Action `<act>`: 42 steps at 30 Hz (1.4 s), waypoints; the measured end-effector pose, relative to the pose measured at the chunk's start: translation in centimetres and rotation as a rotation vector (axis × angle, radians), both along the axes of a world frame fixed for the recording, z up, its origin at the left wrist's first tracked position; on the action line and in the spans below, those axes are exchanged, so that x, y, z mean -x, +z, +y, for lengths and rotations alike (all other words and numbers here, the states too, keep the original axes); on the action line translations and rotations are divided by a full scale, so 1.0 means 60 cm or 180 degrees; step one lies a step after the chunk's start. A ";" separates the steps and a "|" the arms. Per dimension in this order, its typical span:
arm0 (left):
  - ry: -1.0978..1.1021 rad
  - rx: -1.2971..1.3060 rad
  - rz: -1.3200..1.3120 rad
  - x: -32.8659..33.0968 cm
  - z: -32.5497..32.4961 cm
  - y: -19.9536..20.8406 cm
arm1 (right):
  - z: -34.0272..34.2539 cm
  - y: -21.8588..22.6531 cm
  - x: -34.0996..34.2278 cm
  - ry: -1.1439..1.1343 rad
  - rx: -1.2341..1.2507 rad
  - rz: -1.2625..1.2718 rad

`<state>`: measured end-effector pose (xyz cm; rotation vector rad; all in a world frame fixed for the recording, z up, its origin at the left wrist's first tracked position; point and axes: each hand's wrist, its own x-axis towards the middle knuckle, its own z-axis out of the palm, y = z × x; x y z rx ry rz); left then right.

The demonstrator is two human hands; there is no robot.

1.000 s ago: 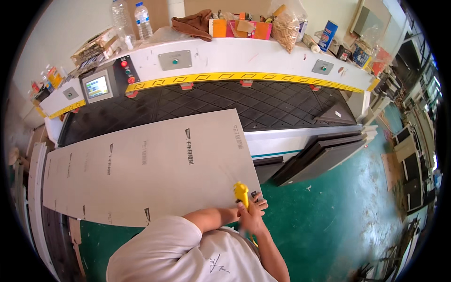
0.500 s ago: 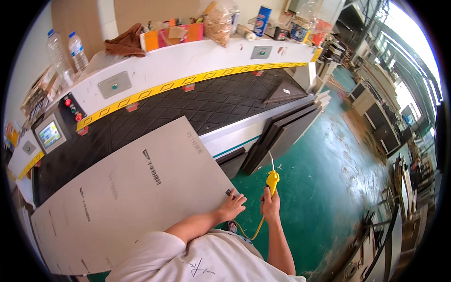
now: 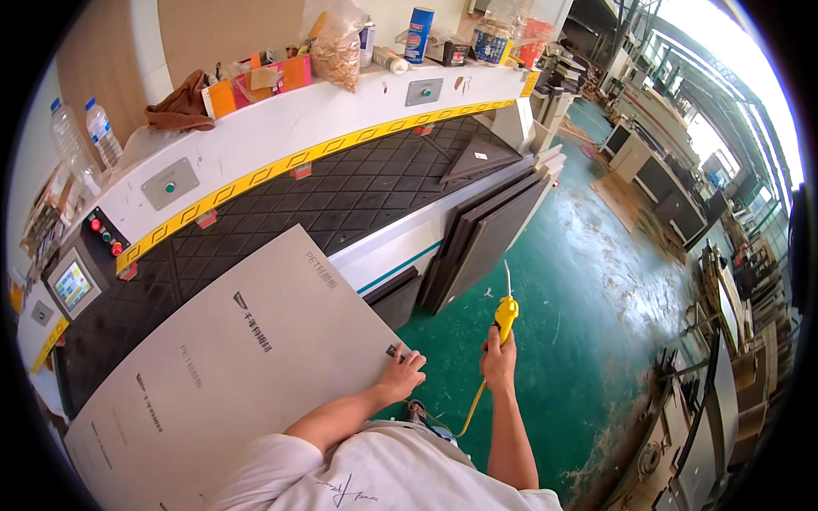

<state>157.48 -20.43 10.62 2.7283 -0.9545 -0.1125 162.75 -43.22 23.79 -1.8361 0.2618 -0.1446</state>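
A large pale grey panel [image 3: 281, 341] with dark print lies slanted, partly over the black machine table [image 3: 358, 200]. At its right edge rests my left hand [image 3: 400, 376], with the fingers curled onto the edge beside a small dark mark or piece that I cannot make out. My right hand [image 3: 498, 362] is wrapped round a yellow air blow gun [image 3: 507, 317] with a thin metal nozzle pointing up and away. A yellow hose [image 3: 474, 410] hangs from it toward my feet. The gun is apart from the panel, above the green floor.
Dark panels [image 3: 486, 243] lean against the machine's front. A dark triangular piece [image 3: 479, 159] lies at the table's far end. The white machine beam [image 3: 290, 123] carries bottles, a cloth and cans. At left is a control screen [image 3: 73, 284]. Boards [image 3: 716, 400] stand along the right.
The view has shifted, so the machine and panel sit further left in it. My right hand has moved the blow gun slightly right, away from the panel. My left hand stays at the panel's edge.
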 end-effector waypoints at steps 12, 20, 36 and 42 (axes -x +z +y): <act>-0.0059 0.0281 0.0083 -0.007 0.011 -0.005 | 0.047 0.002 0.020 0.1077 0.0072 0.0366; 0.0656 0.3531 0.1056 0.040 0.004 -0.068 | 0.156 0.064 0.124 0.3396 -0.0560 0.1956; 0.0223 0.0368 -0.0232 0.013 0.023 -0.006 | 0.232 0.118 0.121 0.4901 0.0047 0.1348; 0.0313 0.0472 -0.0201 0.013 0.017 -0.016 | 0.286 0.127 0.120 0.5346 0.0072 0.2019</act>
